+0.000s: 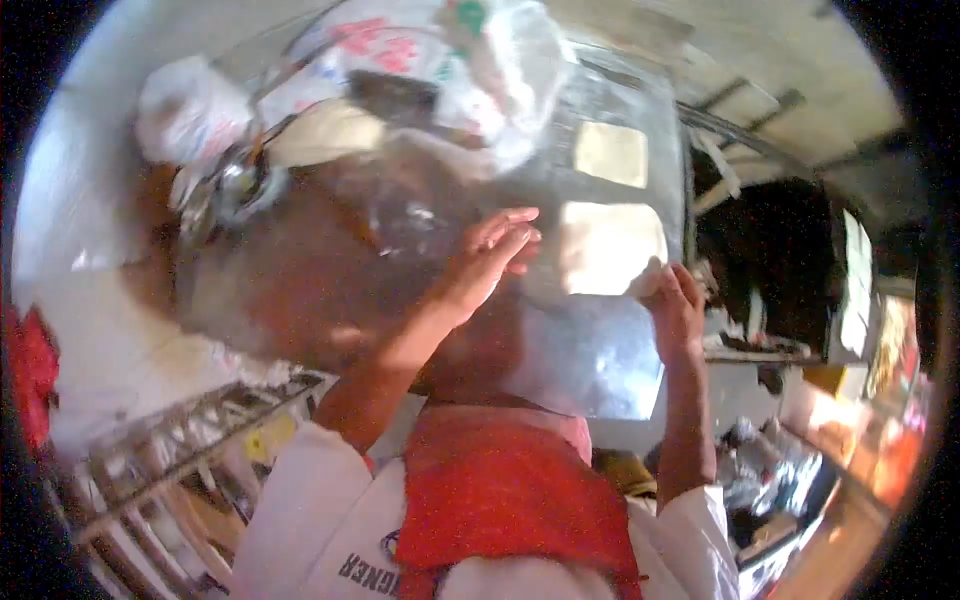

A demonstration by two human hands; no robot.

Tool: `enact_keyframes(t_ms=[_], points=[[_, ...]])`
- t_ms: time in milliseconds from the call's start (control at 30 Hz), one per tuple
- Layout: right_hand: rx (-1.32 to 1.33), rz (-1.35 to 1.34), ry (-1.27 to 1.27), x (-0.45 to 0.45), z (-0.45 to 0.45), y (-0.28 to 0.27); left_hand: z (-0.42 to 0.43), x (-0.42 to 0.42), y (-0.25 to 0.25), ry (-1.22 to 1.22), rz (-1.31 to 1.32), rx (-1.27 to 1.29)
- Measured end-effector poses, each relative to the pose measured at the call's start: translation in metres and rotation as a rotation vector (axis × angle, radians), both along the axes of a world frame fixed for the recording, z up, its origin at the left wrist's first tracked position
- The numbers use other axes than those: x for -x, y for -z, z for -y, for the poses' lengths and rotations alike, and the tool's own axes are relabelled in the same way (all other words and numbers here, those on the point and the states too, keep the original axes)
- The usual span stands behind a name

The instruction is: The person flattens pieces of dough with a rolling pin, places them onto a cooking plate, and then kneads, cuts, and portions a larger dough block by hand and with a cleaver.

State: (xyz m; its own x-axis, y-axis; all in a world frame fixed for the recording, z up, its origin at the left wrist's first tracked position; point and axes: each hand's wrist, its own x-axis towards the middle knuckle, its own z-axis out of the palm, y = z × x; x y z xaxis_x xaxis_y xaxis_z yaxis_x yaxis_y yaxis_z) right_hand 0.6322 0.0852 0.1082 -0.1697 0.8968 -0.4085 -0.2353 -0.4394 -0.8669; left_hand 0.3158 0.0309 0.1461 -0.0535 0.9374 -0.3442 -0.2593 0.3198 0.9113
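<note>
A flat, pale, squarish sheet of dough [612,245] lies on the metal-topped table [590,350]. My right hand [676,305] is at its lower right corner, thumb and fingers closed on the edge. To the left of this sheet, my left hand [497,255] hovers over the table, fingers loosely bent and apart, holding nothing. Further back lies a second, smaller dough sheet [611,154], touched by neither hand.
White plastic bags with red print [385,45] cover the table's far side. A metal bowl [243,180] sits at the left beside a knotted white bag [190,110]. A slatted rack [190,460] stands lower left; a dark shelf opening [765,260] is on the right.
</note>
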Motion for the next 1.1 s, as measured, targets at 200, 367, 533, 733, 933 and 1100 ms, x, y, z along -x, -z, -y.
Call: enact_keyframes(t_ms=[200,367,533,733,933,1100], points=[[-0.058,0.393,-0.121,0.015,0.085,0.056,0.041,0.162,0.141,-0.156,-1.212,-0.068],[-0.108,0.536,-0.538,0.122,0.137,0.055,0.066,0.232,0.151,0.007,-1.487,0.008],[-0.218,0.695,-0.622,0.219,0.166,0.044,0.172,0.295,0.13,0.093,-1.43,-0.095],[-0.422,0.746,-0.725,0.302,0.138,0.038,0.25,0.438,0.107,-0.001,-1.445,0.006],[-0.599,0.901,-0.746,0.345,0.05,0.001,0.253,0.484,0.155,-0.257,-1.97,0.164],[-0.927,1.163,-0.649,0.354,-0.044,0.017,0.208,0.478,0.129,-0.248,-1.64,0.08]])
